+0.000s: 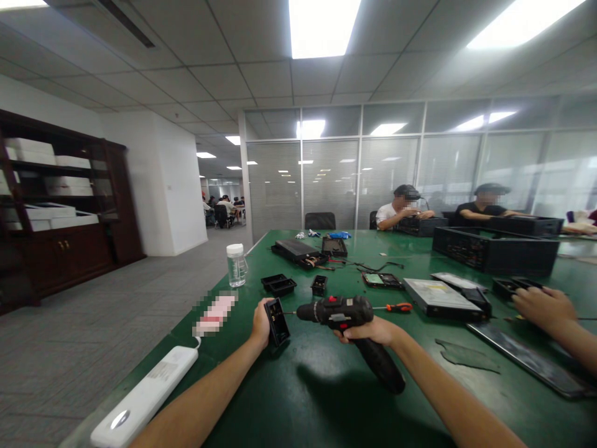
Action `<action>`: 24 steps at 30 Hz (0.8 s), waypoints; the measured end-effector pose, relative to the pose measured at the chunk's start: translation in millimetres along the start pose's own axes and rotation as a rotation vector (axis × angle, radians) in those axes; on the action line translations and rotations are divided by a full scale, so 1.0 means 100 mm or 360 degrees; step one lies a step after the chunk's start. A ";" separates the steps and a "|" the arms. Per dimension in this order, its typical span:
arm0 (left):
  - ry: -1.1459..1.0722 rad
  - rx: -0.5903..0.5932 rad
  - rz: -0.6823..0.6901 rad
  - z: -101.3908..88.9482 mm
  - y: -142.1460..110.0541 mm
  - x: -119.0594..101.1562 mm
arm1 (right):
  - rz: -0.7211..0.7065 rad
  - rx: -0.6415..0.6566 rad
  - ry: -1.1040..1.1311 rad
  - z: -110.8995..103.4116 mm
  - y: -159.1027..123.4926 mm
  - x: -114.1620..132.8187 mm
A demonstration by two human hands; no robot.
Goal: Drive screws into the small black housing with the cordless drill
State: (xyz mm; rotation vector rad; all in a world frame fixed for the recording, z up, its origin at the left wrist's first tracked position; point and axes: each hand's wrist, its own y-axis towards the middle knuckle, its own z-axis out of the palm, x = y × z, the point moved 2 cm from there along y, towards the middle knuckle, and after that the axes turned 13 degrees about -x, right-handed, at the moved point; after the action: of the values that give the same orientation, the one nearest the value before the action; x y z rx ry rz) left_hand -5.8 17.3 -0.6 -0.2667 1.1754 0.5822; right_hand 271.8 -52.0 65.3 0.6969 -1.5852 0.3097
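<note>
Table (pixel 261 398): power strip (pixel 149 398) along left edge; bottle (pixel 236 267) beyond it, same edge. Box (pixel 280 323) in left hand (pixel 261 322); drill (pixel 345 312) in right hand (pixel 368 330), right of box. Paired trays (pixel 280 286) behind box. Screwdriver (pixel 399 307) on table, right of drill; disc drive (pixel 436 292) farther right, thin sheet (pixel 466 356) before it. Computer case (pixel 494 252) behind drive. Cabinet (pixel 116 199) on floor (pixel 196 274), left of table.

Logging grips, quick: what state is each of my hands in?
Left hand: closed, holding a small black tray.
Right hand: closed, holding a power drill.
</note>
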 end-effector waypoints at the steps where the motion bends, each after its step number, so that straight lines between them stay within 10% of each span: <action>1: 0.0005 -0.0002 0.0003 0.00 0.00 0.00 | 0.0010 -0.0003 0.0006 0.00 0.00 0.00; 24: 0.0028 0.0035 0.0007 0.00 0.02 0.02 | 0.0011 0.0009 -0.0034 -0.03 0.00 -0.04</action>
State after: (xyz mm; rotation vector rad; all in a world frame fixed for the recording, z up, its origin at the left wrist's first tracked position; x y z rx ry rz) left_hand -6.2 19.3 -2.5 -0.2509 1.1987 0.5713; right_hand 274.5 -49.0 62.3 0.7014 -1.6078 0.3130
